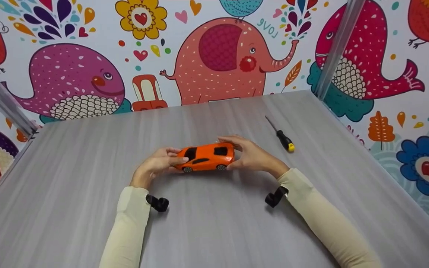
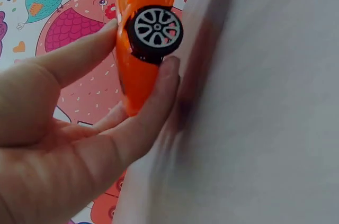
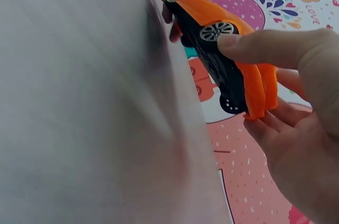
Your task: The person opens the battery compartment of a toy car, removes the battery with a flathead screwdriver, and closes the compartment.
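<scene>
An orange toy car (image 1: 206,158) with black windows and spoked silver wheels is held a little above the table by both hands. At its front end, the left hand (image 1: 158,163) grips it with the thumb on top and fingers around the nose. In the left wrist view, a front wheel (image 2: 157,28) sits beside a fingertip. The right hand (image 1: 253,156) holds the rear end. Its thumb presses by a rear wheel (image 3: 218,31) in the right wrist view, with the fingers behind the tail. That view also shows the car's black underside (image 3: 214,68), partly in shadow.
A screwdriver (image 1: 284,139) with a black and yellow handle lies on the grey table (image 1: 214,219), right of the right hand. Walls (image 1: 147,56) printed with cartoon animals enclose the table's back and sides. Metal posts (image 1: 339,48) stand at the back corners.
</scene>
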`<state>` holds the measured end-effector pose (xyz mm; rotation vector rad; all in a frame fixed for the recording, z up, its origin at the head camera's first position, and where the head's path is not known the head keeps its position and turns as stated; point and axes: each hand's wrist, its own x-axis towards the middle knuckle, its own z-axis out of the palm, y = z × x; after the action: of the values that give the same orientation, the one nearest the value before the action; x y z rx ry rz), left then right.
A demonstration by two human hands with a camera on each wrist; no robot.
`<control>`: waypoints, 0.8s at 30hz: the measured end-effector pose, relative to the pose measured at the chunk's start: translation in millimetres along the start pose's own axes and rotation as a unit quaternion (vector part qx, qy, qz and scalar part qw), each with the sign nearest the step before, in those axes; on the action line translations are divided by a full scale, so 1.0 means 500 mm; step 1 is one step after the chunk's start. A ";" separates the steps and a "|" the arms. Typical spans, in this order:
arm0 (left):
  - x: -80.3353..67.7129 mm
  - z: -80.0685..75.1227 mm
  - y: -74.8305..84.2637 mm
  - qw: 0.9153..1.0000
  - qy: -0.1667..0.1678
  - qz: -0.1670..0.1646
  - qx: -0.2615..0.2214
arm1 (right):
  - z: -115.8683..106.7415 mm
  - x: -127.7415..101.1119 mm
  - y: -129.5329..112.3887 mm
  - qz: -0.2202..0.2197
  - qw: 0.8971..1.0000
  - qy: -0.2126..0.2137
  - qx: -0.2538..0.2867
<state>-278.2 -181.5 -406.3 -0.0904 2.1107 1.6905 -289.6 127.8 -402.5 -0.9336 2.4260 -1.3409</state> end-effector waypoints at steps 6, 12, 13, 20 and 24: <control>-0.007 0.008 0.008 0.996 -0.007 0.000 0.089 | -0.019 -0.002 0.020 0.014 0.999 -0.031 0.031; -0.014 0.015 0.012 0.987 -0.024 0.011 0.156 | -0.032 -0.006 0.039 0.055 0.995 -0.051 0.064; -0.015 0.016 0.012 0.986 -0.032 0.015 0.162 | -0.033 -0.007 0.041 0.063 0.994 -0.053 0.072; -0.030 0.027 0.026 0.971 -0.044 0.024 0.232 | -0.039 -0.012 0.049 0.084 0.989 -0.067 0.102; -0.035 0.032 0.033 0.959 -0.038 0.032 0.279 | -0.040 -0.012 0.054 0.079 0.988 -0.076 0.112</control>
<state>-262.9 -166.1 -387.0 0.2108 2.4625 1.0495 -305.7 155.5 -413.9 -0.7407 2.1336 -1.3937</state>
